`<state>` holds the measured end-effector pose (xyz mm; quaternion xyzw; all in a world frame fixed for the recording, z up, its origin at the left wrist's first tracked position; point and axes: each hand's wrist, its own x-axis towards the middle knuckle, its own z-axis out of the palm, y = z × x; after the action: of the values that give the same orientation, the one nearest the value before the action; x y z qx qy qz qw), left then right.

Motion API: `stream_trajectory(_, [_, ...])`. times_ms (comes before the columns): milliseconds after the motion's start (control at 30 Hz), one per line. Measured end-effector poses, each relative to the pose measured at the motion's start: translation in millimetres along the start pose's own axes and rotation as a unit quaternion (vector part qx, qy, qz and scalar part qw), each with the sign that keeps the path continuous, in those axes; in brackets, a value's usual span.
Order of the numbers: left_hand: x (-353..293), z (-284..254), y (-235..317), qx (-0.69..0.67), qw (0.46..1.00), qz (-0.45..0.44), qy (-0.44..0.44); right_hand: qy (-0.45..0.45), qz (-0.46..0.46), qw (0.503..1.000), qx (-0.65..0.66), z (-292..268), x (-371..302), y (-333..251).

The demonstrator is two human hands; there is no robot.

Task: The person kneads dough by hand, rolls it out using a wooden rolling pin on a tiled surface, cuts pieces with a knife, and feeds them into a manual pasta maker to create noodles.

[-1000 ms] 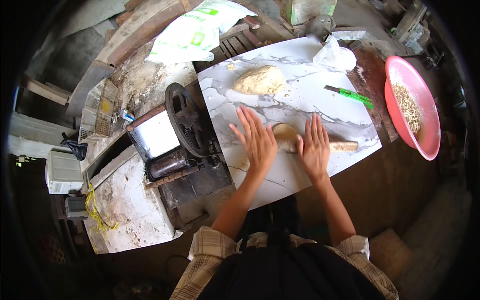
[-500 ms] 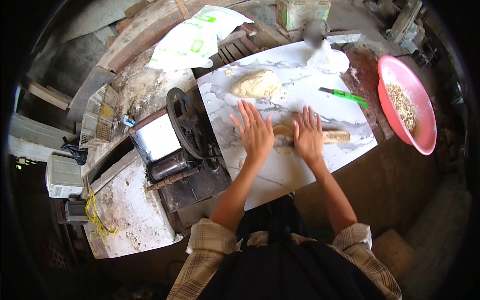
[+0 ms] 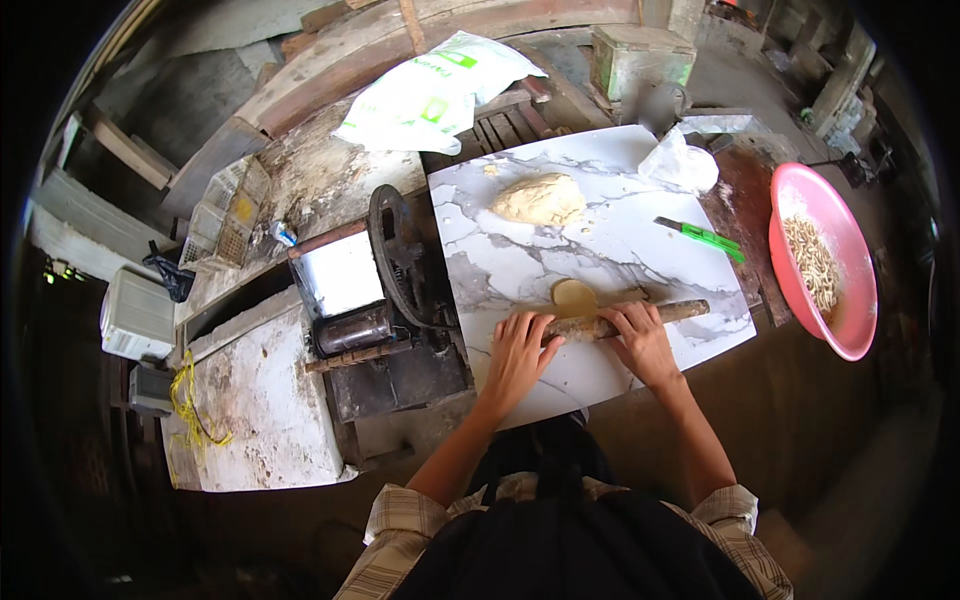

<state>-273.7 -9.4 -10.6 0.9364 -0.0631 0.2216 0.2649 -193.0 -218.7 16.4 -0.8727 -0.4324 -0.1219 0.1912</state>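
Note:
Across the near part of a white, grey-veined marble-look board [image 3: 600, 245] lies a wooden rolling pin [image 3: 682, 312]. My left hand [image 3: 517, 352] grips its left end, fingers bent over the top and thumb along the near side. Farther right, my right hand [image 3: 645, 348] is curled over the pin's middle, leaving the right end sticking out. Just beyond the pin, between my hands, a small flat round of dough [image 3: 574, 296] shows; the pin hides or touches its near edge. A large lump of pale dough [image 3: 540, 199] sits farther back.
A green utility knife [image 3: 702, 238] and a white plastic bag [image 3: 680, 163] lie on the board. A pink basin [image 3: 858, 300] with pale finger-shaped pieces stands right. Left is a metal roller machine with a wheel [image 3: 388, 255]. A white-green sack [image 3: 425, 95] rests behind.
My hands have drawn back toward me with the rolling pin. Their outstretched fingers have curled around it, and the dough round shows more fully. The view has shifted slightly.

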Motion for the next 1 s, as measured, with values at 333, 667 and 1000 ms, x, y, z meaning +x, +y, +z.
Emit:
stream_trajectory(333, [57.1,30.8,1.9,0.152,0.958,-0.225,0.097,0.008,0.139,0.988,0.071,23.7,41.3,15.5])
stream_trajectory(667, [122.5,38.0,-31.3,0.210,0.923,-0.294,0.136,0.066,0.202,0.968,-0.134,59.4,116.9,35.8])
stream_trajectory(1000, [97.0,37.8,-3.9,0.218,0.924,-0.305,0.070,-0.017,0.145,0.986,-0.084,49.2,81.5,33.2])
